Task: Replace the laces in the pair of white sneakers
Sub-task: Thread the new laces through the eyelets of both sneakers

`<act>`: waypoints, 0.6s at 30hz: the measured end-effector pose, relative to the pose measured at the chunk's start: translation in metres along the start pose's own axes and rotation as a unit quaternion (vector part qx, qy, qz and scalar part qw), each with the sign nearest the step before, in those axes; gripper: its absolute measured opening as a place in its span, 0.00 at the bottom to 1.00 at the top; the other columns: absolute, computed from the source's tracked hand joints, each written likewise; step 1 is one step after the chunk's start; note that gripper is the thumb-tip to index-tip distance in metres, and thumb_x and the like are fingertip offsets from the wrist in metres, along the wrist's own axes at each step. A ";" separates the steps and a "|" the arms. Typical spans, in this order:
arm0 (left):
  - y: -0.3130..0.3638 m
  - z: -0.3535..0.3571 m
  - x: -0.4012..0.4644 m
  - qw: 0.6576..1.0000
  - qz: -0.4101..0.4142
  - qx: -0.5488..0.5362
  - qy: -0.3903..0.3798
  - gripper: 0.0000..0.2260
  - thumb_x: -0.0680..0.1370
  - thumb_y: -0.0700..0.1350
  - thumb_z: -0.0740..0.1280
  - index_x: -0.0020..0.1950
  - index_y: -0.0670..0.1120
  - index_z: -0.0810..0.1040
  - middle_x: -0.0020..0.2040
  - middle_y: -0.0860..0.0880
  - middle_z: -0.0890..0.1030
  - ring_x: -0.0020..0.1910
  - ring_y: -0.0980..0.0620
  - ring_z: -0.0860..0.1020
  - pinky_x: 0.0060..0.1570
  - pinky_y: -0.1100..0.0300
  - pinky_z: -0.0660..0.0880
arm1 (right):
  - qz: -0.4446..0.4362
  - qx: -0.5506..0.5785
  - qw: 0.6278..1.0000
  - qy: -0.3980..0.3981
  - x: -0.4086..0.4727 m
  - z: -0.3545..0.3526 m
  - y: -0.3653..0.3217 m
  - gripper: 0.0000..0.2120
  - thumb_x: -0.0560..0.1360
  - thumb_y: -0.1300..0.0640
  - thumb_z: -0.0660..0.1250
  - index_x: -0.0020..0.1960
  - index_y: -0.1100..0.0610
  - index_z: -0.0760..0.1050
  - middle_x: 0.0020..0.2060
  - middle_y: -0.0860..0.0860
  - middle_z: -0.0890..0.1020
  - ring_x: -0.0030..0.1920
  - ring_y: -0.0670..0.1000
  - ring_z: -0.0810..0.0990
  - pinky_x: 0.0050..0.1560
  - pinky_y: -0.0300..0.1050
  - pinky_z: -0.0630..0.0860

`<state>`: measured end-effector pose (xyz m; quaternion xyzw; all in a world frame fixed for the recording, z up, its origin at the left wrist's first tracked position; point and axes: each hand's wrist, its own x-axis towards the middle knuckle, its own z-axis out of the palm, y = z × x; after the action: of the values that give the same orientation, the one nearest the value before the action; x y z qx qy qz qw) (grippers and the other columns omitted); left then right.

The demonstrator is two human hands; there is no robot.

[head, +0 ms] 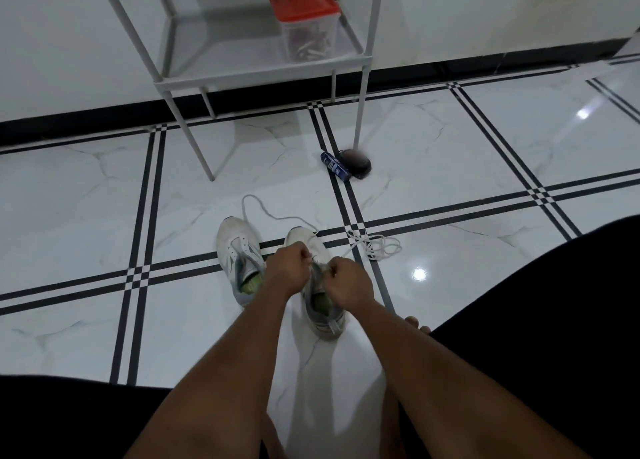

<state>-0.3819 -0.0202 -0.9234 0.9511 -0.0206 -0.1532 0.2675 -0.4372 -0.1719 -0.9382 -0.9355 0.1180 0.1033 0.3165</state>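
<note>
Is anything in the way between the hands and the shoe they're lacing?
Nothing visible. Both the left hand and right hand are already on the right sneaker, pinching at its lace area. The left sneaker sits apart beside it.

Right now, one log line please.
left hand + right hand: lacing right sneaker | left sneaker: unlaced | spare lace: floor

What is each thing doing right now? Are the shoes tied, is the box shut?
Left shoe: on the floor, no lace in it.
Right shoe: on the floor, being laced.
Left hand: closed, pulling lace.
Right hand: closed, pulling lace.
Long lace: loose on the floor.
Bundled lace: heaped on the floor.
Box: lid on, on the shelf.
Blue tube: lying down.
</note>
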 end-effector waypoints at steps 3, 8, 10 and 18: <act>0.000 0.013 0.000 1.000 0.017 -0.006 -0.012 0.06 0.77 0.44 0.69 0.45 0.56 0.77 0.49 0.51 0.85 0.52 0.46 0.82 0.55 0.50 0.78 | 0.095 0.153 0.983 -0.037 0.008 -0.007 0.008 0.12 0.80 0.50 0.68 0.41 0.55 0.81 0.38 0.49 0.83 0.41 0.49 0.80 0.41 0.45 0.71; 0.002 0.021 0.004 1.000 0.018 -0.008 -0.019 0.07 0.78 0.42 0.67 0.52 0.49 0.83 0.53 0.47 0.85 0.56 0.44 0.81 0.51 0.53 0.77 | 0.171 0.261 0.948 -0.057 0.012 -0.010 0.015 0.11 0.74 0.56 0.71 0.46 0.65 0.82 0.36 0.52 0.80 0.38 0.51 0.76 0.42 0.47 0.69; 0.005 0.024 0.004 1.000 0.019 0.003 -0.011 0.09 0.79 0.41 0.66 0.57 0.48 0.81 0.55 0.46 0.85 0.57 0.43 0.80 0.47 0.55 0.72 | 0.177 0.281 0.941 -0.063 0.013 -0.009 0.016 0.15 0.71 0.54 0.70 0.47 0.67 0.82 0.37 0.53 0.79 0.40 0.52 0.76 0.44 0.48 0.69; 0.011 0.025 0.005 0.999 0.041 0.010 -0.019 0.12 0.79 0.41 0.66 0.62 0.49 0.72 0.51 0.42 0.82 0.51 0.42 0.80 0.41 0.55 0.67 | 0.161 0.300 0.938 -0.070 0.021 0.000 0.027 0.13 0.81 0.54 0.70 0.44 0.62 0.83 0.36 0.52 0.81 0.39 0.51 0.76 0.43 0.46 0.72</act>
<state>-0.3842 -0.0426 -0.9396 0.9490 -0.0663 -0.1602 0.2633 -0.4251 -0.1959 -0.9589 -0.7561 0.2701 0.1775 0.5691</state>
